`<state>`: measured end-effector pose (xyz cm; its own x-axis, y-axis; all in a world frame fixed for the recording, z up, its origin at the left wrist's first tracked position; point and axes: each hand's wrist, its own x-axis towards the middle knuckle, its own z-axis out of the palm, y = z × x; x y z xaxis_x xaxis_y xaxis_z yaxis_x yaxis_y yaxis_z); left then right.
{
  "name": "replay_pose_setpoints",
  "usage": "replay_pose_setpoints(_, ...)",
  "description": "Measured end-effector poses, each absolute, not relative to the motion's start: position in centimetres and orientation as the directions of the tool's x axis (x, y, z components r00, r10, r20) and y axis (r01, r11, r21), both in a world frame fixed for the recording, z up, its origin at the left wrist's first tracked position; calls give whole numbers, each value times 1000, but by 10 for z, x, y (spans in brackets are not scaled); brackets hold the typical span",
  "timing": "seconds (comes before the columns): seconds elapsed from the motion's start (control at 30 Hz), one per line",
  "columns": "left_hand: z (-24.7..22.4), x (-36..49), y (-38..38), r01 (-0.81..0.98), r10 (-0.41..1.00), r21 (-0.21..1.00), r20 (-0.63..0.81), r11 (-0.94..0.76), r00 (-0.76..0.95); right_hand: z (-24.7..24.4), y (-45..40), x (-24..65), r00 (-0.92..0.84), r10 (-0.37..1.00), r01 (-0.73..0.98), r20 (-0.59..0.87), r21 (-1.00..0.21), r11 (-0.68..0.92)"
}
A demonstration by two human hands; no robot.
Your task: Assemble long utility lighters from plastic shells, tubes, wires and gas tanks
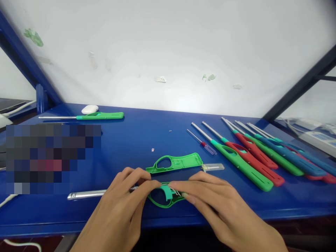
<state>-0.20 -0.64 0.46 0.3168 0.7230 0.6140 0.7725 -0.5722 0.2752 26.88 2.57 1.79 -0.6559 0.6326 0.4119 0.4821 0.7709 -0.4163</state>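
An opened green stick lighter (160, 204) lies at the front of the blue table, its metal tube (88, 194) pointing left. My left hand (126, 206) is closed on its neck end, thumb and fingers pinching by the tube. My right hand (223, 206) grips the handle end, fingertips pressed at thin white wires (175, 191) beside the teal trigger (167, 193). The inside of the handle is partly hidden by my fingers. Just behind lies the loose green half shell (186, 161), with a clear fuel tank (215, 167) at its right end.
Several red, green and blue stick lighters (244, 168) lie in a row at right, beside a screwdriver (208, 148). Another green lighter (102, 116) and a white case (90, 109) are at back left. A small pinkish part (152, 149) and tiny metal piece (170, 131) lie mid-table.
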Motion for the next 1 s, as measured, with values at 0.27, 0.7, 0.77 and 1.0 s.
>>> replay_pose_setpoints(0.27,0,-1,-5,766,737,303,601,-567,308,32,33,257,-461,803,529,379,-609,591)
replay_pose_setpoints(0.7,5,0,-5,767,726,311,630,-562,277,36,41,250,-537,767,527,351,-570,630)
replay_pose_setpoints(0.77,6,0,-5,756,728,326,628,-567,276,37,42,248,-537,732,495,420,-546,676)
replay_pose_setpoints(1.0,6,1,-6,754,746,354,613,-554,261,37,46,249,-573,734,544,365,-499,674)
